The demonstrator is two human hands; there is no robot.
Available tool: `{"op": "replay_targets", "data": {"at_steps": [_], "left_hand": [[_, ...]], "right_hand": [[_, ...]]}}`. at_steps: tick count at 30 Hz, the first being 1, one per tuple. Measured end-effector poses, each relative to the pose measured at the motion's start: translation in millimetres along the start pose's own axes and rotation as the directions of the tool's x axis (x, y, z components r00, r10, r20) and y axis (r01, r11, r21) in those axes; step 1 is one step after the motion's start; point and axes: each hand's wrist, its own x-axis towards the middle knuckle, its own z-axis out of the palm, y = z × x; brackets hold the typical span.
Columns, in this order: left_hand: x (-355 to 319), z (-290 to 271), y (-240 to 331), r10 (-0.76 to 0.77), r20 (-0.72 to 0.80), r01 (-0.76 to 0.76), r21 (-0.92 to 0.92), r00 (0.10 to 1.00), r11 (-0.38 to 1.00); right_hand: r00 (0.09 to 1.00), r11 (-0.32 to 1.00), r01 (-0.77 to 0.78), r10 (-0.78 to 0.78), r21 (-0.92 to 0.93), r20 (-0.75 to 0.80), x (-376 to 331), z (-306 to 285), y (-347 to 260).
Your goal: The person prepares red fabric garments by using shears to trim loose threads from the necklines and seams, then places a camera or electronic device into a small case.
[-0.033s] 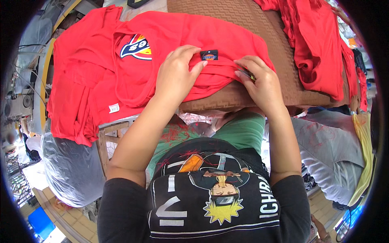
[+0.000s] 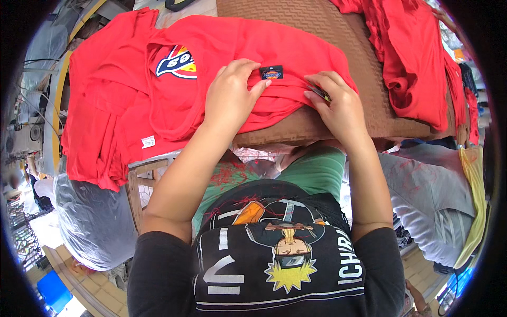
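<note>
A red shirt [image 2: 296, 50] with a blue, yellow and white printed emblem [image 2: 177, 62] lies spread over a brown textured pad [image 2: 338, 31]. A small dark label [image 2: 271, 72] sits at its near edge. My left hand [image 2: 232, 92] presses down on the red fabric just left of the label, fingers curled into the cloth. My right hand [image 2: 338, 105] pinches the shirt's edge to the right of the label. A small dark thing shows between its fingers, too small to tell what it is.
More red garments are heaped at the pad's right end [image 2: 417, 63] and hang in a stack at the left [image 2: 95, 137]. A plastic-wrapped bundle [image 2: 90, 222] stands lower left beside a wooden frame [image 2: 138, 182]. Grey cloth [image 2: 433, 201] lies at the right.
</note>
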Motion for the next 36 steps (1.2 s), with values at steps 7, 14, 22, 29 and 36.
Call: {"op": "replay_targets", "data": {"at_steps": [7,14,22,29,36], "left_hand": [[1,-6,-5,-0.15,0.087,0.165,-0.203,0.985,0.965],[-34,-47,21,-0.172,0.144,0.224,-0.592,0.975,0.774],[-27,-41,38,-0.123,0.14,0.186,-0.763,0.982,0.619],[-41,-42,36,-0.081,0.34,0.338,-0.825,0.937,0.453],[-43,-34,37,-0.057,0.356,0.35,-0.856,0.933,0.38]], "right_hand": [[0.998,0.992,-0.049,0.053,-0.113,0.039,-9,-12,3],[0.986,0.998,-0.028,0.037,-0.059,0.161,-37,-33,-12],[1.0,0.998,-0.006,0.004,0.065,0.029,-24,-33,-40],[0.999,0.982,-0.01,0.017,0.19,-0.035,-23,-28,-34],[0.997,0.972,0.055,-0.043,0.226,-0.059,-20,-19,-38]]}}
